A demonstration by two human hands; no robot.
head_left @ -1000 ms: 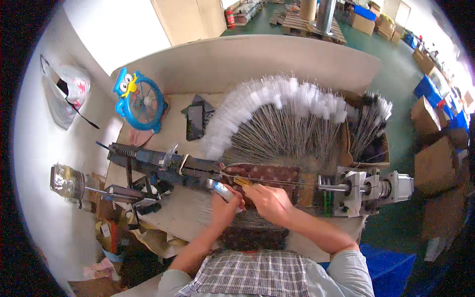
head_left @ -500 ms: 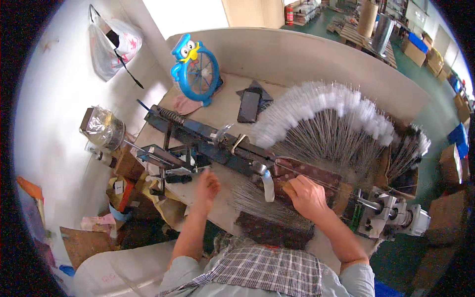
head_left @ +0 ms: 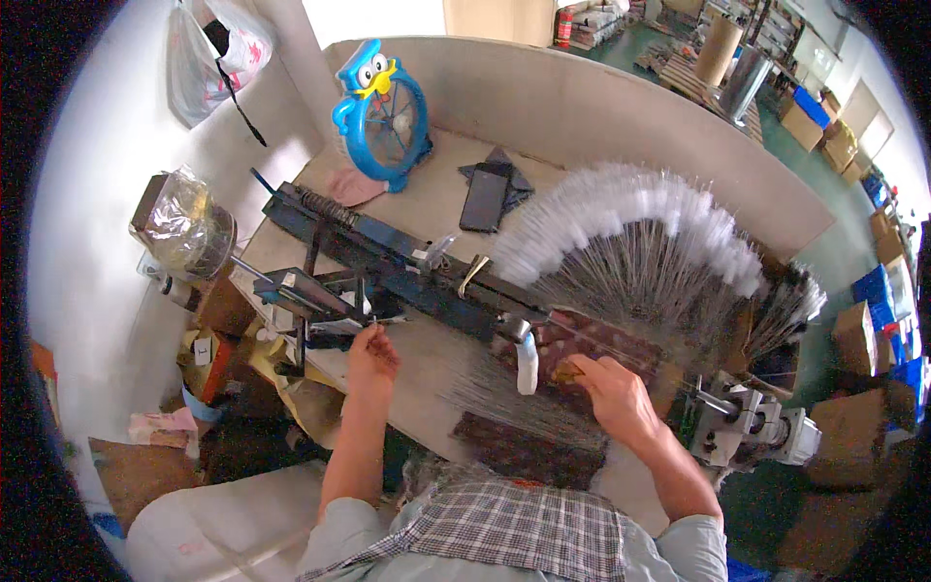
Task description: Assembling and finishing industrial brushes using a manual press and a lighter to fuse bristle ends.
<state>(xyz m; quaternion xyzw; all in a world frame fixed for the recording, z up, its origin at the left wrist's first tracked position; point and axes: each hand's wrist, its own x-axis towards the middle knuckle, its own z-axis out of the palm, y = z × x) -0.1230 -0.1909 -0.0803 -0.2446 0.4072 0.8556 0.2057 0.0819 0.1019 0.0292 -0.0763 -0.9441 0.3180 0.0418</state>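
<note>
The left hand (head_left: 371,354) pinches what seems a thin wire at the jig (head_left: 320,296); the right hand (head_left: 611,393) (nearer the brushes (head_left: 630,209)) grips a small piece, wire running left-right between them.

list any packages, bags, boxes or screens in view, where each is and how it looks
Plastic bag: hangs on the wall, upper left; white and pink.
Phone: lies flat on the bench behind the machine; dark rectangle, screen off.
Clear wrap: over the motor at the bench's left end; crinkled.
Cardboard boxes: floor, far right; brown.
Blue crates: beside them.
</note>
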